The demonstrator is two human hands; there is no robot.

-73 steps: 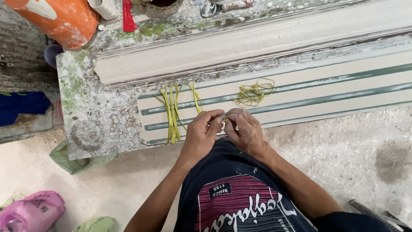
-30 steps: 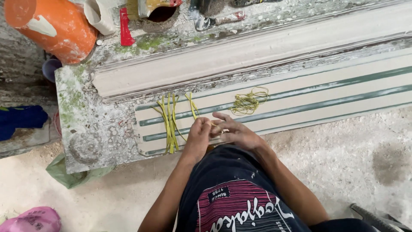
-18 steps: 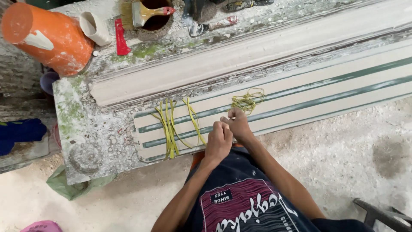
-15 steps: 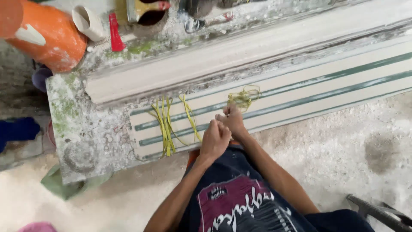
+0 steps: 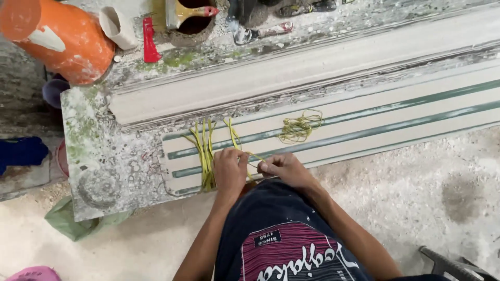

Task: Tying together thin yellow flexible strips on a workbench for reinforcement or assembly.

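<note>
My left hand [image 5: 229, 171] and my right hand [image 5: 284, 169] meet at the near edge of a long white moulding with green stripes [image 5: 396, 122]. Both pinch a thin yellow string [image 5: 249, 156] stretched between them. Just left of my left hand, several yellow strings [image 5: 204, 151] lie across the moulding side by side. A loose tangle of yellow string [image 5: 299, 126] rests on the moulding beyond my right hand.
A second plain white moulding [image 5: 291, 78] lies behind on the stained workbench [image 5: 104, 161]. An orange container [image 5: 57, 36], a white cup [image 5: 117, 26], a red tool [image 5: 149, 41] and a brush in a pot [image 5: 190, 18] stand at the back. Dusty floor [image 5: 416, 203] lies at right.
Both hands drew back from near the tangle to the near edge of the moulding, still working a yellow string. The camera view shifted.
</note>
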